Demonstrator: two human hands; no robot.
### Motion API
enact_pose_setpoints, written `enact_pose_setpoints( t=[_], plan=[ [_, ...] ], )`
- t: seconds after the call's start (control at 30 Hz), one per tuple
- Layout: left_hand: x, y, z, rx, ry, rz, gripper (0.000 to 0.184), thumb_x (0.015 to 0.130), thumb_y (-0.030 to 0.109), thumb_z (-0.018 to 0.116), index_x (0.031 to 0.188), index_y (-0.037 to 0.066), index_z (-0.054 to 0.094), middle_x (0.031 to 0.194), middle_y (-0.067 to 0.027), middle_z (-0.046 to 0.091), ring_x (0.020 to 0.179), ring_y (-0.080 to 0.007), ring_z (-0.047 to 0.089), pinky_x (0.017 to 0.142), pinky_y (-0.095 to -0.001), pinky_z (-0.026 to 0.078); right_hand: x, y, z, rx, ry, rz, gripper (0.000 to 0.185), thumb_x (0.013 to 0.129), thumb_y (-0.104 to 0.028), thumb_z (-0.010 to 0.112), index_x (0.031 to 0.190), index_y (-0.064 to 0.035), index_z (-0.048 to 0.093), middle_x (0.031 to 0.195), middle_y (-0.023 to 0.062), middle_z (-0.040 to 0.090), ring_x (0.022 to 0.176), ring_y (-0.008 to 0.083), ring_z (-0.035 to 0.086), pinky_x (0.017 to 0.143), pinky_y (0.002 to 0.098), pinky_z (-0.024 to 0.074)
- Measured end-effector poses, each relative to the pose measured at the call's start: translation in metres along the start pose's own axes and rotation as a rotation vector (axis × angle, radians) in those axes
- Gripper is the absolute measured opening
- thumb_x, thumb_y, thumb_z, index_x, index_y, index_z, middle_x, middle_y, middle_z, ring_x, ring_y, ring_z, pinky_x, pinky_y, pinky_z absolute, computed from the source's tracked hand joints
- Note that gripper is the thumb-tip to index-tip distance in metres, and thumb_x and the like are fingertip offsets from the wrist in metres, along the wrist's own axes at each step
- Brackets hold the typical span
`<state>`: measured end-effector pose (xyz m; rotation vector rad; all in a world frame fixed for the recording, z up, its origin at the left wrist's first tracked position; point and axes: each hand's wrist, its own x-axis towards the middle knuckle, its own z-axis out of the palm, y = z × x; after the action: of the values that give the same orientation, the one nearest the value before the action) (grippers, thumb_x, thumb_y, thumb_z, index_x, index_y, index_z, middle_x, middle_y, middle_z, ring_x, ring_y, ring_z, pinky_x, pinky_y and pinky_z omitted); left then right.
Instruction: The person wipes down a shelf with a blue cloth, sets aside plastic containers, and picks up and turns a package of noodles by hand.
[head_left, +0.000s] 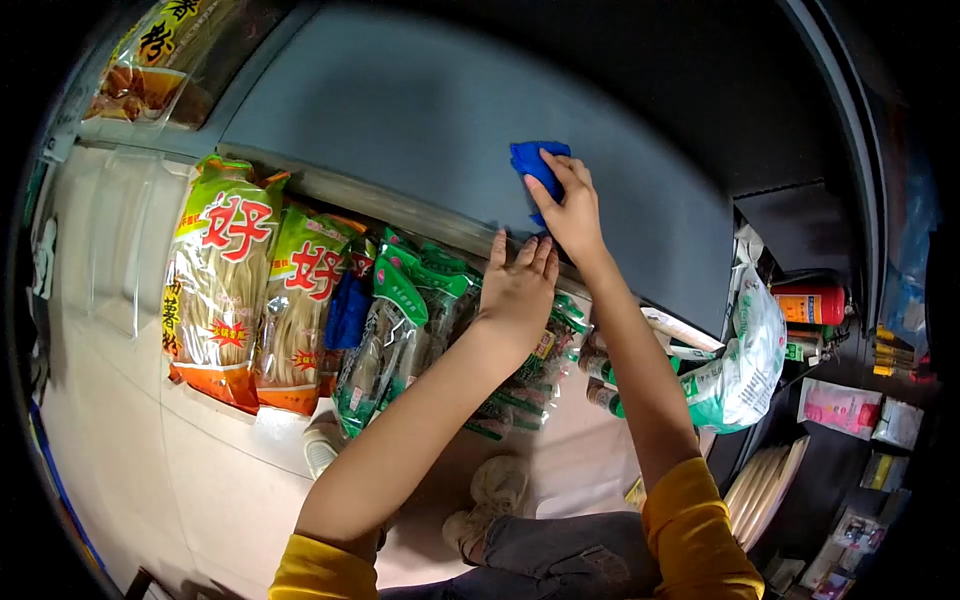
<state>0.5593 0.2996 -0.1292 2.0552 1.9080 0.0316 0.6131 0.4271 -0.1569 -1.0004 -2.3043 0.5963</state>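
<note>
From the head: on the grey shelf, the right hand pinches a blue cloth, apparently bunched for control. At the shelf's front edge, the left hand is spread, probably bracing; noodle packs line that front.

hands: 2; held blue cloth: 1; red extinguisher: 1
</note>
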Motion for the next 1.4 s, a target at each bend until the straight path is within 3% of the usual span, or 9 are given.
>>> enact_pose_setpoints(
  t=[0.1, 0.53, 0.93, 1.0, 1.1, 1.17, 1.2, 1.3, 1.4],
  plan=[
    [0.002, -0.002, 0.001, -0.037, -0.002, 0.006, 0.046, 0.080, 0.010, 0.033, 0.125, 0.004, 0.027, 0.132, -0.0055, 0.026, 0.122, -0.0149, 0.024, 0.101, -0.0423, 0.008, -0.002, 0.015, -0.006, -0.154, -0.108, -0.171, 0.035, 0.080, -0.017, 0.050, 0.112, -0.0023, 0.046, 0.125, 0.0165, 0.034, 0.119, 0.0311, 0.026, 0.099, 0.0371, 0.0198],
    [-0.005, -0.003, 0.002, -0.036, 0.008, 0.012, 0.048, 0.080, 0.012, 0.036, 0.125, 0.004, 0.026, 0.134, -0.0043, 0.022, 0.123, -0.0139, 0.019, 0.101, -0.0400, 0.004, 0.048, 0.018, 0.035, -0.053, -0.154, -0.259, 0.032, 0.085, -0.015, 0.040, 0.115, -0.0071, 0.042, 0.123, 0.0137, 0.036, 0.117, 0.0266, 0.031, 0.099, 0.0370, 0.0196],
    [-0.004, -0.002, 0.002, -0.003, 0.010, 0.008, 0.050, 0.079, 0.009, 0.035, 0.127, 0.005, 0.022, 0.135, -0.0039, 0.019, 0.123, -0.0127, 0.019, 0.102, -0.0388, 0.006, 0.016, 0.149, -0.057, -0.326, 0.145, 0.204, 0.032, 0.085, -0.010, 0.036, 0.117, -0.0059, 0.040, 0.121, 0.0143, 0.039, 0.117, 0.0288, 0.030, 0.099, 0.0410, 0.0139],
    [-0.002, -0.001, 0.002, 0.020, 0.009, 0.010, 0.050, 0.079, 0.009, 0.034, 0.127, 0.005, 0.022, 0.135, -0.0038, 0.019, 0.123, -0.0127, 0.020, 0.102, -0.0387, 0.006, 0.015, 0.149, -0.060, -0.383, 0.181, 0.172, 0.031, 0.085, -0.013, 0.039, 0.116, -0.0044, 0.041, 0.117, 0.0148, 0.044, 0.111, 0.0256, 0.040, 0.095, 0.0370, 0.0240],
    [-0.002, -0.001, 0.001, 0.014, 0.004, 0.002, 0.050, 0.079, 0.009, 0.034, 0.128, 0.005, 0.022, 0.135, -0.0034, 0.019, 0.123, -0.0128, 0.019, 0.102, -0.0390, 0.007, 0.028, 0.117, -0.073, -0.001, 0.304, 0.411, 0.030, 0.085, -0.016, 0.042, 0.113, -0.0038, 0.044, 0.110, 0.0146, 0.050, 0.100, 0.0205, 0.049, 0.086, 0.0334, 0.0345],
    [-0.002, -0.002, 0.000, -0.022, -0.001, 0.000, 0.050, 0.080, 0.009, 0.033, 0.128, 0.006, 0.021, 0.135, -0.0030, 0.019, 0.123, -0.0124, 0.019, 0.102, -0.0391, 0.007, 0.039, 0.110, -0.083, 0.523, 0.597, 0.525, 0.029, 0.084, -0.017, 0.045, 0.110, -0.0041, 0.047, 0.103, 0.0146, 0.054, 0.090, 0.0177, 0.052, 0.077, 0.0296, 0.0389],
    [-0.002, -0.002, 0.001, -0.025, -0.001, 0.000, 0.050, 0.080, 0.009, 0.033, 0.128, 0.006, 0.021, 0.135, -0.0030, 0.019, 0.123, -0.0124, 0.019, 0.102, -0.0391, 0.007, 0.042, 0.117, -0.093, 0.503, 0.543, 0.481, 0.028, 0.084, -0.017, 0.045, 0.109, -0.0047, 0.048, 0.101, 0.0159, 0.054, 0.091, 0.0209, 0.052, 0.079, 0.0283, 0.0381],
    [-0.001, -0.003, 0.002, -0.027, 0.010, 0.016, 0.049, 0.079, 0.008, 0.033, 0.127, 0.006, 0.022, 0.135, -0.0031, 0.020, 0.123, -0.0120, 0.019, 0.102, -0.0393, 0.007, 0.039, 0.103, -0.128, -0.408, 0.234, 0.064, 0.031, 0.083, -0.019, 0.044, 0.110, -0.0050, 0.048, 0.101, 0.0174, 0.054, 0.094, 0.0252, 0.052, 0.080, 0.0293, 0.0381],
    [-0.002, -0.002, 0.004, 0.017, 0.014, 0.018, 0.048, 0.079, 0.008, 0.032, 0.127, 0.006, 0.023, 0.134, -0.0031, 0.020, 0.123, -0.0119, 0.020, 0.102, -0.0391, 0.007, 0.042, 0.121, -0.159, -0.182, 0.014, 0.279, 0.028, 0.083, -0.020, 0.044, 0.107, -0.0058, 0.050, 0.100, 0.0175, 0.055, 0.093, 0.0250, 0.053, 0.079, 0.0298, 0.0385]
  ],
)
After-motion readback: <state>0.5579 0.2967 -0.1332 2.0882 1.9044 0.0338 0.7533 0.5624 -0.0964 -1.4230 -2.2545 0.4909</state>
